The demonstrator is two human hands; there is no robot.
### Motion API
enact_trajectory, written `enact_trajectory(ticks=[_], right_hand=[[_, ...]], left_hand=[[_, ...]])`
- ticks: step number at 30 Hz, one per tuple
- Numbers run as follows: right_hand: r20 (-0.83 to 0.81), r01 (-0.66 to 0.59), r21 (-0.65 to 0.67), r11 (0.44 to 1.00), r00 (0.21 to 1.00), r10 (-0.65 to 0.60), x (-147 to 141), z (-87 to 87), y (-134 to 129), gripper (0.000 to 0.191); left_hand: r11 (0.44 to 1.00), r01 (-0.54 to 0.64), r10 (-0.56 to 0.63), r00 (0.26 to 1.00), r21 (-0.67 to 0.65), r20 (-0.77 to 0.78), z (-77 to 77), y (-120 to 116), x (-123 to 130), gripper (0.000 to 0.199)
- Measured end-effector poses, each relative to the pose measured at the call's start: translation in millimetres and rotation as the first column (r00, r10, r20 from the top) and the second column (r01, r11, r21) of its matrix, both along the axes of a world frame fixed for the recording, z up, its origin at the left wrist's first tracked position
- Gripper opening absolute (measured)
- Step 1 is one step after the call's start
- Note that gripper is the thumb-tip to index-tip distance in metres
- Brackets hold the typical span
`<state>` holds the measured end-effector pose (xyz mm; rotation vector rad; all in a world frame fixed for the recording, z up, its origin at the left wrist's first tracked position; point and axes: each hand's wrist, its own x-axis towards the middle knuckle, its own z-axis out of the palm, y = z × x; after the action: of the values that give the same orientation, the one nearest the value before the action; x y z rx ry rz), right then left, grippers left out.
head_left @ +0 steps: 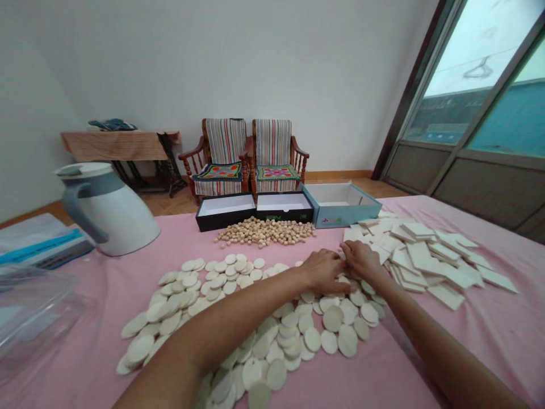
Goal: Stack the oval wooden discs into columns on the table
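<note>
Many pale round discs (287,335) lie spread over the pink cloth (110,295). My left hand (326,271) reaches across them from the lower left, its fingers bent down over the discs at the right part of the spread. Touching or nearly touching it, my right hand (361,260) comes from the lower right with fingers curled toward the discs. What the fingertips hold, if anything, is hidden. Right of my right hand is a heap of pale square tiles (426,255). Small wooden beads (268,232) form a pile beyond my hands.
Behind the beads stand two black open boxes (225,221) (306,215) and a light blue open box (347,216). A white and grey jug (123,218) is at the left, beside a clear plastic container (34,318) and a blue and white package (51,250).
</note>
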<state>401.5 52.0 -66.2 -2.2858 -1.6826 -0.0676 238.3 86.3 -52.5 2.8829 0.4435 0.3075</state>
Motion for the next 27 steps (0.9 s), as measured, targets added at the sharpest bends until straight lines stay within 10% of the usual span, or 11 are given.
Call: enact_trajectory(ticks=[9,27], right_hand=[[0.005,-0.066,0.058,0.996,0.998,0.066,-22,-15.8,-12,0.036],[-0.277,-0.453,0.089,0.887,0.844,0.459,-168,0.6,-1,0.028]], left_hand=[[0.978,-0.134,0.148,0.986,0.159,-0.082,-1.6,-14,-32,0.031],[0.948,-0.209,0.249,0.957,0.240,-0.150,15.0,-18,-163,0.023]])
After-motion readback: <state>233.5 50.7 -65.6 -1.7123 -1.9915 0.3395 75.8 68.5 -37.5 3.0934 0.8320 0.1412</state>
